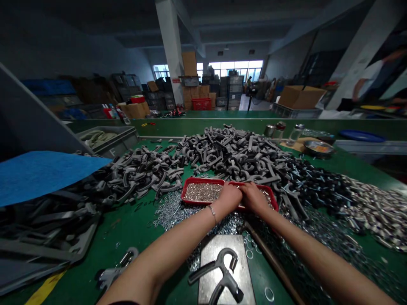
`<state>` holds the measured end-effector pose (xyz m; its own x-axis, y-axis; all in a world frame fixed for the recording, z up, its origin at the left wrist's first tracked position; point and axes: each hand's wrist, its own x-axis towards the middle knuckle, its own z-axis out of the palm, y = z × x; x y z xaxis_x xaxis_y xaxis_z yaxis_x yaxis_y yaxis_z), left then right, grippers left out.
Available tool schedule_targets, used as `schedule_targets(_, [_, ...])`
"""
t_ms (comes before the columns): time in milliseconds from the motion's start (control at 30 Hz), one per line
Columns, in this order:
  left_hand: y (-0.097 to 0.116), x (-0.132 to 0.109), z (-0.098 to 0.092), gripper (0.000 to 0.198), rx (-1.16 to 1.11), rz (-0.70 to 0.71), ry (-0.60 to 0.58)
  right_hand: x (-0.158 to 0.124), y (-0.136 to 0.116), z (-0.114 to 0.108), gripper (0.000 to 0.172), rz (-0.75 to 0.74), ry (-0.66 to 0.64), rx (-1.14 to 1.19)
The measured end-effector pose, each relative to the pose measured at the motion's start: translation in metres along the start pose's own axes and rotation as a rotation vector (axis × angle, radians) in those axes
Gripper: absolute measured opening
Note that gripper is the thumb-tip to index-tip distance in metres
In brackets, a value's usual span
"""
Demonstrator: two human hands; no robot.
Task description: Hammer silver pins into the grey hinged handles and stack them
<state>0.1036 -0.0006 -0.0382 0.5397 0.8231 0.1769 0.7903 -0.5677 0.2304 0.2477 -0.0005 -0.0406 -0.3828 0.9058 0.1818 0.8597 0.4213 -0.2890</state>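
Note:
My left hand (231, 195) and my right hand (253, 199) meet over the red trays, fingers bent together. Whatever they pinch is too small to make out. The left red tray (187, 201) holds many small shiny metal pieces. The right red tray (276, 205) is partly covered by my hands and also holds small metal parts. Below my wrists, a grey hook-shaped plastic clamp part (225, 271) lies on a flat metal plate (210, 250). A hammer (270, 256) rests to the plate's right, its wooden handle pointing towards me.
A large pile of grey plastic parts (229, 152) fills the table behind the trays. Loose washers (171, 207) surround them. Black knobs (318, 186) and metal sleeves (378, 207) lie at right. A grey crate (85, 241) stands left, and a metal bowl (319, 147) back right.

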Motion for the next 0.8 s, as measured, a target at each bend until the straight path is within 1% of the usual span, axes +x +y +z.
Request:
schedule_targets(100, [-0.003, -0.006, 0.002, 0.019, -0.001, -0.061, 0.024, 0.0, 0.006, -0.004, 0.019, 0.051, 0.057, 0.084])
schedule_targets(200, [-0.003, -0.01, -0.002, 0.021, -0.057, -0.098, 0.079, -0.004, 0.01, -0.009, 0.021, 0.137, 0.123, 0.183])
schedule_targets(267, [-0.002, -0.019, -0.008, 0.022, -0.12, -0.122, 0.129, -0.018, 0.007, -0.012, 0.025, 0.16, 0.13, 0.266])
schedule_targets(300, [-0.001, -0.027, -0.011, 0.021, -0.158, -0.131, 0.158, -0.03, 0.003, -0.014, 0.026, 0.15, 0.112, 0.313])
schedule_targets(367, [0.001, -0.052, -0.018, 0.021, -0.237, -0.141, 0.215, -0.063, -0.01, -0.013, 0.026, 0.094, 0.031, 0.408])
schedule_targets(467, [0.007, -0.107, -0.023, 0.021, -0.352, -0.155, 0.268, -0.121, -0.036, -0.002, 0.025, 0.005, -0.121, 0.509])
schedule_targets(500, [0.01, -0.127, -0.022, 0.021, -0.416, -0.179, 0.275, -0.137, -0.044, 0.003, 0.024, 0.013, -0.152, 0.533])
schedule_targets(567, [0.016, -0.165, -0.02, 0.018, -0.597, -0.288, 0.266, -0.16, -0.055, 0.014, 0.026, 0.085, -0.195, 0.584])
schedule_targets(633, [0.021, -0.194, -0.016, 0.012, -0.777, -0.432, 0.229, -0.17, -0.059, 0.022, 0.032, 0.165, -0.219, 0.615])
schedule_targets(700, [0.026, -0.215, -0.013, 0.01, -0.876, -0.54, 0.198, -0.169, -0.059, 0.025, 0.036, 0.182, -0.225, 0.599])
schedule_targets(800, [0.033, -0.231, -0.011, 0.013, -0.878, -0.583, 0.225, -0.163, -0.058, 0.02, 0.034, 0.138, -0.216, 0.515])
